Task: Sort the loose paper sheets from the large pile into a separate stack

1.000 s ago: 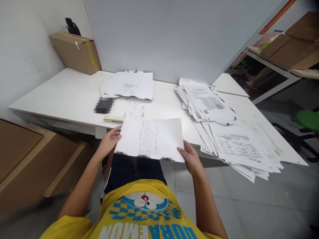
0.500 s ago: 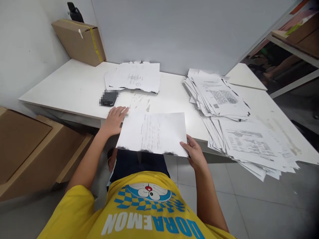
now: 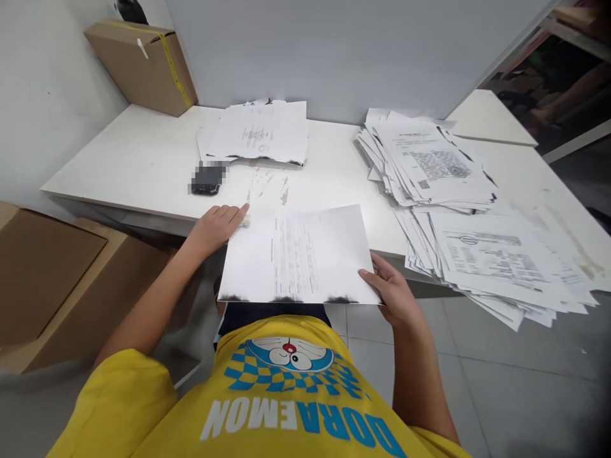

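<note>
My right hand (image 3: 394, 289) grips the right edge of a printed sheet of paper (image 3: 329, 254), thumb on top and fingers beneath. The sheet has dark smudges along its near edge and extends from the table's front edge towards my body. At the sheet's far left corner, my left hand (image 3: 217, 226) is closed with its fingers together. A small off-white object (image 3: 245, 221) shows under its fingertips; its kind is unclear. Beyond that hand lies a black device (image 3: 206, 186), partly blurred out.
A stack of papers (image 3: 272, 130) lies at the back of the white table (image 3: 128, 156). Two overlapping paper piles (image 3: 429, 159) are on the right, the nearer one overhanging the edge. A cardboard box (image 3: 138, 67) stands back left; more cardboard boxes (image 3: 48, 273) sit at lower left.
The sheet's right side has moved to the right with my right hand. My left fingers have drawn together, and more of the small off-white object shows under them. The camera view has shifted slightly.
</note>
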Demonstrator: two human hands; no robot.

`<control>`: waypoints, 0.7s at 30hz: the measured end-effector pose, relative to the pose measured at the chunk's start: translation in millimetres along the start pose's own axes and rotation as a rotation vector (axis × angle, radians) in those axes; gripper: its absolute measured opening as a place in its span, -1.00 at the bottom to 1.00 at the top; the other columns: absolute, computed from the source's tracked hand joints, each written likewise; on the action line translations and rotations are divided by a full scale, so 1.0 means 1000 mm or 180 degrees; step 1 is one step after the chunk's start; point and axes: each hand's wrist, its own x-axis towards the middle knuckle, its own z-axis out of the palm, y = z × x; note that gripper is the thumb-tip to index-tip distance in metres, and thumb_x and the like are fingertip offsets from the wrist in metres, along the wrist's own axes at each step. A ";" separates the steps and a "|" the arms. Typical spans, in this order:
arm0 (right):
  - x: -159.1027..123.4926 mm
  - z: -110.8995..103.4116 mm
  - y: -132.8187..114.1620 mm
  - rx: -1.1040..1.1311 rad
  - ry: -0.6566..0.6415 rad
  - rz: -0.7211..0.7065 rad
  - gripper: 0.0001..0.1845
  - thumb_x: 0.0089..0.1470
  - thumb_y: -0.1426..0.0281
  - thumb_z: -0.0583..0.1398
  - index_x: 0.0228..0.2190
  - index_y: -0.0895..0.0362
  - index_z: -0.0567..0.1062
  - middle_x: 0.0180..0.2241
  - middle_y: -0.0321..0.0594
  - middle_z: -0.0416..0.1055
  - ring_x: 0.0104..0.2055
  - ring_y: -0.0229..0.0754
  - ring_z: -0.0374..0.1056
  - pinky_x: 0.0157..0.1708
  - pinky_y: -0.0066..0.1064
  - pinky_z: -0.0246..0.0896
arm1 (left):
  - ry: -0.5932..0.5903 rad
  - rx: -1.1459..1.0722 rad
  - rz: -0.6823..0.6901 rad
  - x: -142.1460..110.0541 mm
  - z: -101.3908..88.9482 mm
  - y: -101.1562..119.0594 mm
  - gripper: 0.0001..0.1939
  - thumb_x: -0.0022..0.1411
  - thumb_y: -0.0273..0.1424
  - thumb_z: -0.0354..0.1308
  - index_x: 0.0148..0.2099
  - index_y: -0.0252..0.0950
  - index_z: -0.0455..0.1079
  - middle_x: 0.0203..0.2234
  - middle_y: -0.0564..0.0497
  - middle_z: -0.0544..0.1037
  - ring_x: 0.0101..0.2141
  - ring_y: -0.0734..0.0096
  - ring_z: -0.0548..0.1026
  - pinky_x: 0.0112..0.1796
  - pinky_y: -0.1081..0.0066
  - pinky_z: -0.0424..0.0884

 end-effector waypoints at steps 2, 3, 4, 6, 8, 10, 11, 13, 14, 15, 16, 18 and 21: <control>-0.004 -0.003 -0.004 0.0049 0.0030 0.0080 -0.21 -0.14 0.16 0.44 0.15 0.00 0.44 -0.03 -0.10 0.58 -0.15 0.06 0.54 -0.36 -0.28 0.44 | 0.0024 0.0167 0.0050 0.001 -0.006 -0.005 -0.53 0.40 -0.56 -0.22 0.27 -0.48 0.26 -0.28 -0.24 0.54 -0.27 0.15 0.47 -0.30 0.22 0.35; -0.005 -0.003 -0.005 0.0079 0.0037 0.0092 -0.21 -0.14 0.17 0.44 0.15 0.00 0.45 -0.02 -0.11 0.58 -0.15 0.05 0.54 -0.37 -0.29 0.44 | 0.0047 0.0234 0.0072 0.001 -0.008 -0.007 -0.54 0.41 -0.56 -0.23 0.25 -0.50 0.28 -0.31 -0.24 0.53 -0.30 0.15 0.46 -0.32 0.22 0.35; -0.007 -0.004 -0.006 0.0113 0.0041 0.0084 -0.23 -0.14 0.17 0.44 0.14 -0.01 0.45 -0.01 -0.12 0.57 -0.14 0.05 0.54 -0.36 -0.30 0.44 | 0.0072 0.0278 0.0095 0.001 -0.010 -0.009 -0.54 0.41 -0.55 -0.23 0.22 -0.50 0.30 -0.34 -0.23 0.53 -0.31 0.15 0.46 -0.33 0.22 0.34; -0.009 -0.004 -0.006 0.0187 0.0025 0.0047 -0.27 -0.13 0.18 0.44 0.11 -0.02 0.48 0.01 -0.13 0.56 -0.10 0.05 0.53 -0.31 -0.28 0.46 | 0.0091 0.0296 0.0123 0.000 -0.012 -0.011 -0.55 0.41 -0.54 -0.24 0.18 -0.47 0.34 -0.36 -0.22 0.52 -0.33 0.17 0.46 -0.34 0.23 0.34; -0.011 -0.003 -0.005 0.0257 0.0012 0.0015 -0.31 -0.14 0.19 0.44 0.08 -0.02 0.51 0.02 -0.13 0.55 -0.08 0.07 0.52 -0.27 -0.25 0.47 | 0.0058 0.0216 0.0098 -0.002 -0.013 -0.012 -0.54 0.41 -0.52 -0.26 0.16 -0.43 0.36 -0.36 -0.22 0.52 -0.34 0.17 0.46 -0.34 0.21 0.35; -0.013 -0.002 -0.004 0.0289 0.0007 -0.0026 -0.33 -0.15 0.19 0.44 0.05 -0.03 0.53 0.02 -0.13 0.56 -0.07 0.10 0.52 -0.27 -0.21 0.48 | 0.0008 0.0008 -0.0002 -0.004 -0.013 -0.012 -0.53 0.41 -0.49 -0.28 0.15 -0.41 0.37 -0.35 -0.24 0.52 -0.33 0.14 0.46 -0.33 0.17 0.37; -0.013 -0.002 -0.004 0.0288 0.0009 -0.0056 -0.34 -0.14 0.19 0.44 0.05 -0.04 0.53 0.01 -0.13 0.56 -0.07 0.12 0.52 -0.28 -0.21 0.49 | -0.0017 -0.0118 -0.0054 -0.005 -0.013 -0.012 -0.53 0.42 -0.47 -0.27 0.15 -0.40 0.38 -0.35 -0.25 0.52 -0.32 0.12 0.47 -0.32 0.14 0.38; -0.014 -0.002 -0.004 0.0273 0.0031 -0.0129 -0.35 -0.14 0.19 0.43 0.04 -0.05 0.53 0.01 -0.13 0.56 -0.07 0.13 0.52 -0.31 -0.20 0.49 | -0.0057 -0.0309 -0.0102 -0.006 -0.012 -0.012 -0.54 0.42 -0.44 -0.26 0.15 -0.36 0.39 -0.35 -0.25 0.53 -0.30 0.10 0.48 -0.30 0.11 0.40; -0.014 -0.003 -0.004 0.0267 0.0050 -0.0151 -0.35 -0.14 0.19 0.43 0.04 -0.05 0.53 0.01 -0.13 0.56 -0.07 0.13 0.52 -0.31 -0.20 0.48 | -0.0071 -0.0354 -0.0100 -0.006 -0.011 -0.012 -0.55 0.42 -0.43 -0.24 0.15 -0.34 0.39 -0.35 -0.24 0.53 -0.30 0.11 0.48 -0.29 0.10 0.41; -0.014 -0.003 -0.004 0.0261 0.0068 -0.0160 -0.35 -0.14 0.18 0.43 0.05 -0.05 0.53 0.01 -0.12 0.56 -0.08 0.13 0.52 -0.31 -0.20 0.48 | -0.0078 -0.0378 -0.0098 -0.006 -0.011 -0.012 -0.55 0.42 -0.41 -0.23 0.15 -0.32 0.39 -0.35 -0.23 0.53 -0.29 0.11 0.48 -0.28 0.10 0.41; -0.014 -0.003 -0.004 0.0256 0.0083 -0.0154 -0.34 -0.14 0.18 0.43 0.05 -0.04 0.52 0.01 -0.12 0.56 -0.08 0.12 0.53 -0.31 -0.20 0.49 | -0.0074 -0.0399 -0.0105 -0.006 -0.010 -0.013 -0.56 0.43 -0.40 -0.23 0.15 -0.30 0.39 -0.35 -0.22 0.53 -0.29 0.12 0.48 -0.27 0.11 0.41; -0.015 -0.002 -0.005 0.0245 0.0098 -0.0125 -0.32 -0.14 0.18 0.43 0.07 -0.04 0.52 0.01 -0.11 0.56 -0.08 0.12 0.53 -0.28 -0.18 0.49 | -0.0049 -0.0459 -0.0150 -0.006 -0.008 -0.013 -0.57 0.44 -0.38 -0.21 0.15 -0.29 0.38 -0.34 -0.21 0.53 -0.29 0.13 0.48 -0.26 0.11 0.40; -0.016 0.000 -0.006 0.0216 0.0097 -0.0155 -0.31 -0.14 0.17 0.43 0.08 -0.04 0.51 -0.01 -0.11 0.56 -0.09 0.12 0.52 -0.25 -0.17 0.48 | -0.0048 -0.0428 -0.0200 -0.005 -0.006 -0.017 -0.56 0.44 -0.38 -0.21 0.19 -0.32 0.35 -0.31 -0.23 0.52 -0.27 0.11 0.48 -0.26 0.12 0.39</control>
